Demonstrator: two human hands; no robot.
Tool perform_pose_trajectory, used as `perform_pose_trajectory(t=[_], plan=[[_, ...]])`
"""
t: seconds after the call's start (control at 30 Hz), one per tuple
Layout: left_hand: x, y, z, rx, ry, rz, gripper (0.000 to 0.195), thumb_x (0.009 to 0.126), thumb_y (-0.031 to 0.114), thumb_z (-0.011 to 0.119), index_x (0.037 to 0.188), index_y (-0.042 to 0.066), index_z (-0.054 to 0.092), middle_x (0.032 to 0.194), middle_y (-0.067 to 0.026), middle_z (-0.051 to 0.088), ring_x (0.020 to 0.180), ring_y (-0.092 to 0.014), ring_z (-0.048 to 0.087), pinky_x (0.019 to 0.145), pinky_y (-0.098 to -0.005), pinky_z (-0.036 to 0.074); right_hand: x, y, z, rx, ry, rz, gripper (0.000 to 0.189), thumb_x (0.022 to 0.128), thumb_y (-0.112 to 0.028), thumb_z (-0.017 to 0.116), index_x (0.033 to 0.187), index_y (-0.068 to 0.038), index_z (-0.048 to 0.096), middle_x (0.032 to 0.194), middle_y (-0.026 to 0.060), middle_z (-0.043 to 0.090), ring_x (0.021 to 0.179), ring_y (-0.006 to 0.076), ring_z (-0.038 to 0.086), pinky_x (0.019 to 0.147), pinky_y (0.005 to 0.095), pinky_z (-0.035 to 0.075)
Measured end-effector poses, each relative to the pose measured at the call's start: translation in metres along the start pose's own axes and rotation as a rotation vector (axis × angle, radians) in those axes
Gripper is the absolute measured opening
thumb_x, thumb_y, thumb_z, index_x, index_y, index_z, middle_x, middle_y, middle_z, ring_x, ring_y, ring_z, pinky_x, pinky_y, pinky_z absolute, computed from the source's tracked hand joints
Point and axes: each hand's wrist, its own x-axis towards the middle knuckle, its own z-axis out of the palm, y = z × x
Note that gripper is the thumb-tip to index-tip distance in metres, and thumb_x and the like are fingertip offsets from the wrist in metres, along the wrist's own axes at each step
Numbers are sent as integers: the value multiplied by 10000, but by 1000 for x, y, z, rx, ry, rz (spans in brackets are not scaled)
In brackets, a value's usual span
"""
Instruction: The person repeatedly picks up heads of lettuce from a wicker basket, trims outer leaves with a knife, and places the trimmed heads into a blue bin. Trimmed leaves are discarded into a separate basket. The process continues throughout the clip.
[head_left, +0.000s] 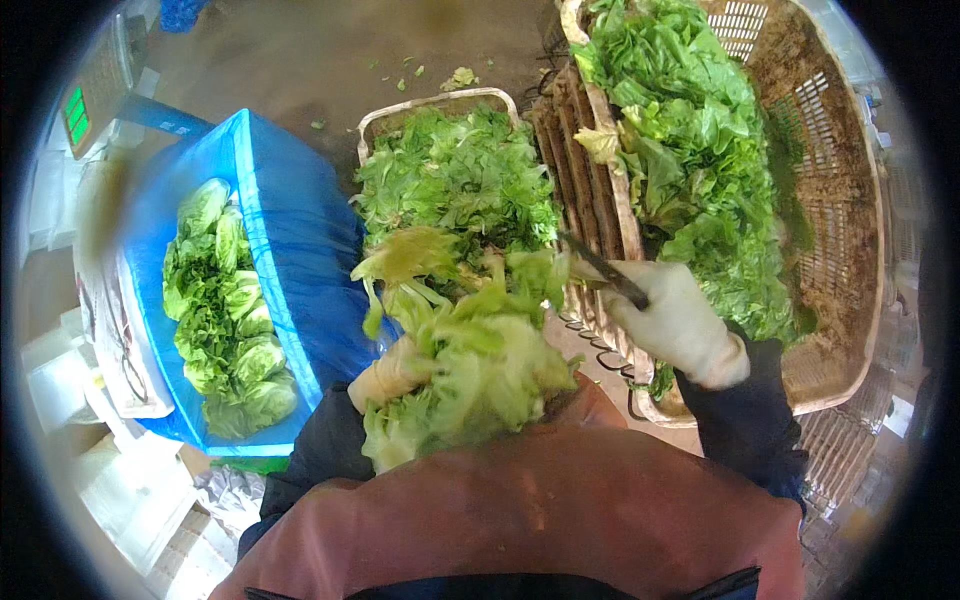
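Observation:
My left hand (390, 373), gloved, grips a loose head of lettuce (480, 360) close to my body. Its leaves are blurred and spread apart. In a white glove, my right hand (667, 319) is closed around a dark-handled knife (604, 270), whose far end points up and left over the leaves. Directly ahead sits a pale-rimmed basket (442, 94) heaped with loose lettuce leaves (457, 172). Some yellowed leaves (412, 251) hang between that heap and the held head.
At left, a blue plastic liner (300, 217) surrounds stacked lettuce heads (232, 322). A large dirty plastic crate (832, 247) at right holds more lettuce (690, 150). Leaf scraps (459, 78) lie on the floor beyond. A device with a green display (76, 115) stands far left.

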Motion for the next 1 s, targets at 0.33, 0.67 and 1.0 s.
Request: perform_pose_trajectory(t=[0.33,0.67,1.0], plan=[[17,42,33,-812,16,-89,875,947,627,636,1573,66,392,1511,-148,541,1320,-268,590,1111,-427,503,6,-26,-17,351,339,-435,385,841,-61,776,1216,-65,686,1193,154,715,983,307,736,835,355,596],[14,18,-10,92,227,-9,840,938,699,618,1415,9,579,1242,-80,692,1120,-149,642,942,-330,543,0,-40,11,526,158,104,382,798,-177,853,1123,-28,717,1079,113,738,912,193,711,838,325,576],[28,14,10,-470,-10,1,572,1075,306,563,1570,67,402,1549,-116,493,1418,-233,473,1175,-392,408,31,-26,20,644,-237,56,775,750,-300,908,1381,30,599,1157,175,743,1033,208,689,957,345,530]])
